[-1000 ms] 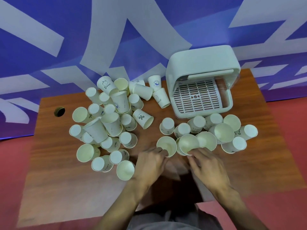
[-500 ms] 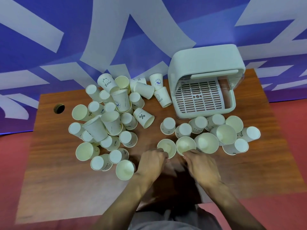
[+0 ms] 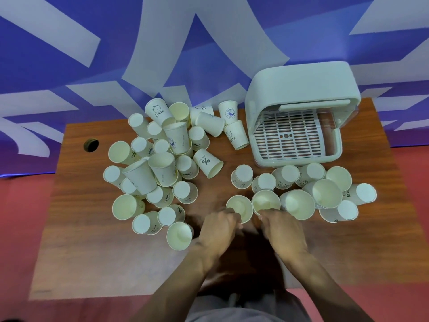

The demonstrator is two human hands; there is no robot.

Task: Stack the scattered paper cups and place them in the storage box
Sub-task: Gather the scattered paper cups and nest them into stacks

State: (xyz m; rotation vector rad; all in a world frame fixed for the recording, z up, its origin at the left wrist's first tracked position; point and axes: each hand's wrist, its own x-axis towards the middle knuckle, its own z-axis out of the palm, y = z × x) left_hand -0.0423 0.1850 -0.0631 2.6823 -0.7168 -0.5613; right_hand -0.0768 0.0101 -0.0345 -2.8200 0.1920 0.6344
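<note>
clock over brown wooden table [image 3: 92, 252] | white paper cup at 11 o'clock [image 3: 160, 111]: "Bear" | white paper cup at 12 o'clock [image 3: 235, 137]: probably "HELLO", first letter unclear | tipped white paper cup near centre [image 3: 206, 162]: "%" | white paper cup at 3 o'clock [image 3: 362, 194]: "Be", rest hidden

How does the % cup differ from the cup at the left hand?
The % cup lies on its side; the left-hand cup stands upright, mouth up. The % cup shows its printed wall; the left-hand cup shows only its plain inside. No hand touches the % cup; the left hand grips the left-hand cup's near rim, and the right hand grips the neighbouring cup. Both are white paper cups.
</note>
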